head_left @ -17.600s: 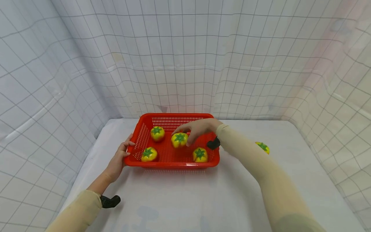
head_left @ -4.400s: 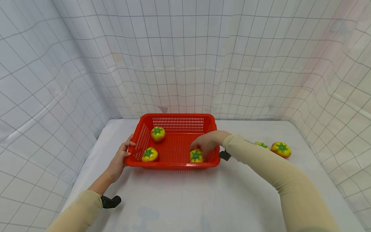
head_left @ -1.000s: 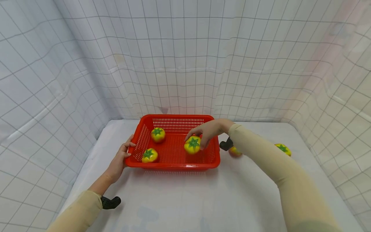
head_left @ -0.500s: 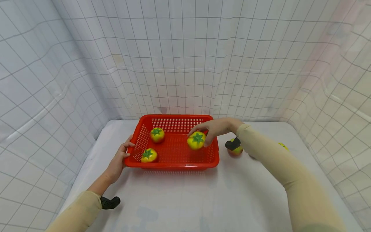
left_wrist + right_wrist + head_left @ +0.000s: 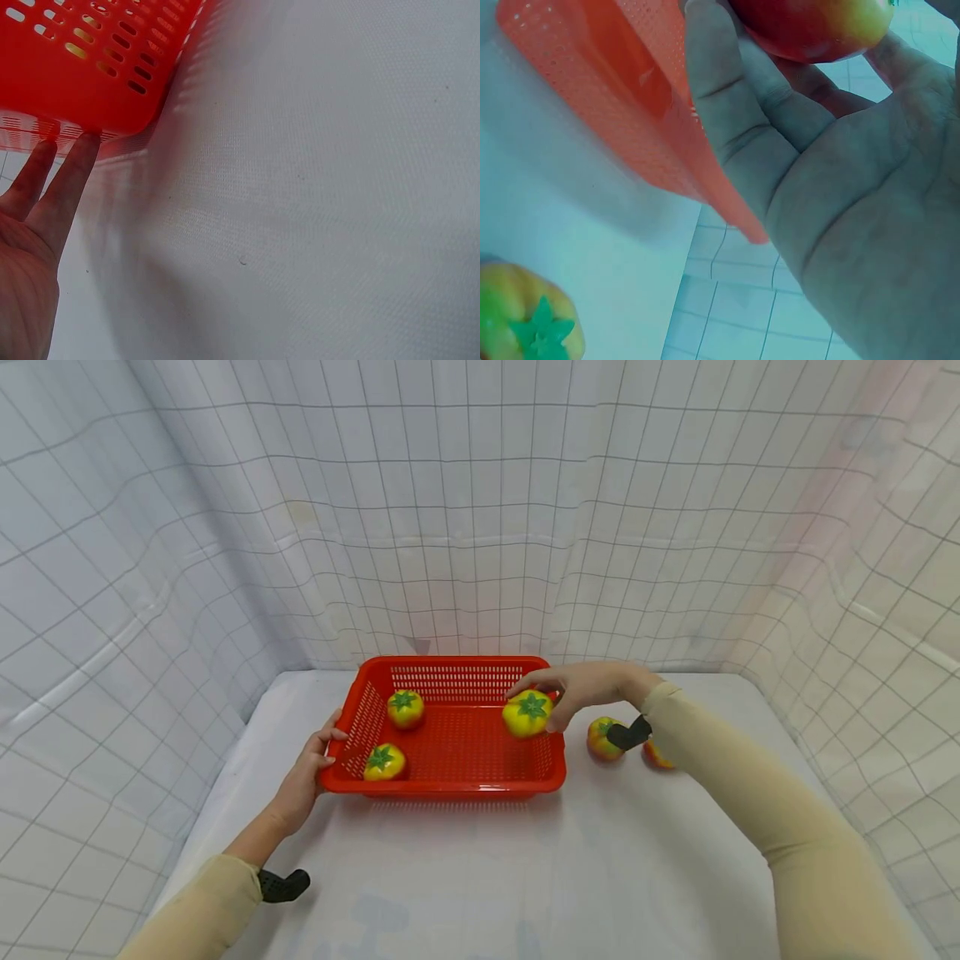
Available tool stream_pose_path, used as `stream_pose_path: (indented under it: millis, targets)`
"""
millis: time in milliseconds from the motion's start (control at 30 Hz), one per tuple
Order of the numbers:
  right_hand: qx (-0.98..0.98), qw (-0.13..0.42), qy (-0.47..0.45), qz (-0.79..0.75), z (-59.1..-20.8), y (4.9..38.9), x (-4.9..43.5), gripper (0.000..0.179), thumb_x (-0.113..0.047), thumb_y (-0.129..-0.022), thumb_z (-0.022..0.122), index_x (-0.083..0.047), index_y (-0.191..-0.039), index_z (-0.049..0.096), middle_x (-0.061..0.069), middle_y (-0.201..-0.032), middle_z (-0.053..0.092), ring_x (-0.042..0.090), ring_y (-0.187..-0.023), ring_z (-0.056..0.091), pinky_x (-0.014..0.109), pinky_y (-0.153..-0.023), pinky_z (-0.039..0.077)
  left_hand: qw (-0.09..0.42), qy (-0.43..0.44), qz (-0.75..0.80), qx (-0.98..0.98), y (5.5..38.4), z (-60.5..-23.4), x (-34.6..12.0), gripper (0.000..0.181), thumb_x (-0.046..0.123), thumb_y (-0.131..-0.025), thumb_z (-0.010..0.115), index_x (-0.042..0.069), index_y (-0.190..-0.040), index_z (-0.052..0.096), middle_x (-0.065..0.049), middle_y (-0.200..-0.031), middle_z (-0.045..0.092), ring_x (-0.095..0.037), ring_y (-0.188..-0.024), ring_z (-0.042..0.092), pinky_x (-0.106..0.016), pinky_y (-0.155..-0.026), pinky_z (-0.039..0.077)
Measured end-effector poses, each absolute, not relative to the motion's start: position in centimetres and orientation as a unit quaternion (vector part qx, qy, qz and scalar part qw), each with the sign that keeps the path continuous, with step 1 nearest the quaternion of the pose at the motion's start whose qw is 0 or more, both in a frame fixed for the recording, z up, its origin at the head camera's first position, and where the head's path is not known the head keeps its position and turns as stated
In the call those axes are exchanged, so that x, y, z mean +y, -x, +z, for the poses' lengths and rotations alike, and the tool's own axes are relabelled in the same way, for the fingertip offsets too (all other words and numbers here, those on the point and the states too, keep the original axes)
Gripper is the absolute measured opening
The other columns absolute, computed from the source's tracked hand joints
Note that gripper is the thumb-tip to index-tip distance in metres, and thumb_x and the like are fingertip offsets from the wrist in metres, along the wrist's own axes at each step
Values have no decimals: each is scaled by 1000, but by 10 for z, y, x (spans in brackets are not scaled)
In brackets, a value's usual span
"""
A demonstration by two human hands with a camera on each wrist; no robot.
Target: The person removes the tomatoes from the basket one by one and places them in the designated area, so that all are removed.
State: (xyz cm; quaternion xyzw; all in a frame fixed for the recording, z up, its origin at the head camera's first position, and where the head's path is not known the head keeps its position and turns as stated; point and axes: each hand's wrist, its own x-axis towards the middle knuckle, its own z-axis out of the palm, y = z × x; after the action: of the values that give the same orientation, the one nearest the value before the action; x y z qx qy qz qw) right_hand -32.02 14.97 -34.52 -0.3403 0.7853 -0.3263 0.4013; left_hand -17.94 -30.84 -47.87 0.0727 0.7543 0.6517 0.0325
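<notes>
The red plastic basket [image 5: 450,787] stands on the white table, slotted along its sides. At its left end my left hand [image 5: 302,781] holds the rim; two of its fingers [image 5: 71,169] reach the outer wall in the left wrist view. Above the basket's right end my right hand [image 5: 581,689] grips a yellow-red tomato [image 5: 528,714] with a green star-shaped top. The right wrist view shows that tomato's glossy red underside [image 5: 810,26] between fingers and thumb. Two similar tomatoes sit inside the basket on the left, a back tomato [image 5: 406,709] and a front tomato [image 5: 386,763].
Right of the basket a tomato [image 5: 602,739] lies on the table, with another tomato [image 5: 658,757] partly behind my right sleeve [image 5: 720,768]. White grid-patterned curtains [image 5: 465,552] enclose the table [image 5: 450,877] at the back and sides.
Over the last second my right hand has carried its tomato right and slightly up towards the basket's right rim. Since the oldest frame, fewer tomatoes lie in the basket. My left hand stays put.
</notes>
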Motion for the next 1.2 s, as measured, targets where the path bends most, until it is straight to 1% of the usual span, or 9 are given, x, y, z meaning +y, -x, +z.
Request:
stream_pose_path:
  millis: [200,400,467,533,600,833,967,1100,1200]
  targets:
    - [778,399,330,-355,-343,315,169,69,-11,-84,75,-37,-144,53,-3,-149,46,27,-132,47,44,-95,53,36,-76,657,749,181,-480,-310,39,8,-96,24,17,-129,42,5,-172,-1,-35,-155,4,-23,-83,52]
    - [785,395,305,-367,-343,310,191,67,-16,-84,78,-37,-143,53,1,-145,50,29,-127,53,48,-99,50,37,-79,656,749,182,-482,-311,39,8,-97,23,17,-130,41,4,-173,-1,-36,-154,3,-22,-84,52]
    - [790,394,294,-368,-342,307,198,67,-18,-84,79,-37,-143,53,2,-144,51,29,-128,53,49,-100,49,37,-80,655,750,182,-482,-311,40,7,-97,23,16,-130,41,4,-173,-1,-36,-154,2,-22,-84,51]
    - [798,386,287,-362,-341,305,205,67,-20,-83,79,-37,-143,53,1,-143,52,27,-131,47,49,-100,48,36,-80,656,750,181,-482,-311,39,7,-97,23,14,-131,40,4,-173,-1,-36,-154,2,-22,-84,51]
    - [806,381,279,-358,-341,302,211,67,-22,-83,80,-37,-143,53,0,-142,54,26,-131,46,47,-101,47,38,-81,656,750,181,-482,-311,39,7,-97,23,14,-132,40,4,-173,-2,-36,-154,2,-22,-84,51]
    - [814,374,263,-359,-344,292,237,67,-19,-84,76,-36,-144,51,2,-138,56,26,-130,48,47,-103,43,39,-78,648,756,180,-480,-310,39,10,-98,24,16,-133,39,5,-173,-1,-38,-154,2,-22,-86,52]
    - [824,360,256,-355,-347,286,252,69,-19,-83,74,-37,-145,50,-1,-141,55,26,-132,45,47,-104,41,39,-80,647,757,180,-479,-310,38,10,-98,24,15,-133,39,4,-173,-1,-39,-154,2,-22,-86,52]
    - [834,348,248,-351,-351,280,264,70,-24,-82,78,-39,-144,51,-4,-145,51,25,-135,41,51,-106,39,38,-79,647,758,180,-479,-310,38,10,-99,25,16,-132,40,3,-173,-2,-39,-154,1,-21,-87,52]
    - [840,344,237,-347,-355,275,270,70,-27,-80,80,-41,-143,51,-5,-146,50,26,-134,41,51,-105,39,39,-78,644,760,180,-479,-309,38,10,-98,25,18,-132,40,3,-173,-2,-39,-154,1,-21,-88,51]
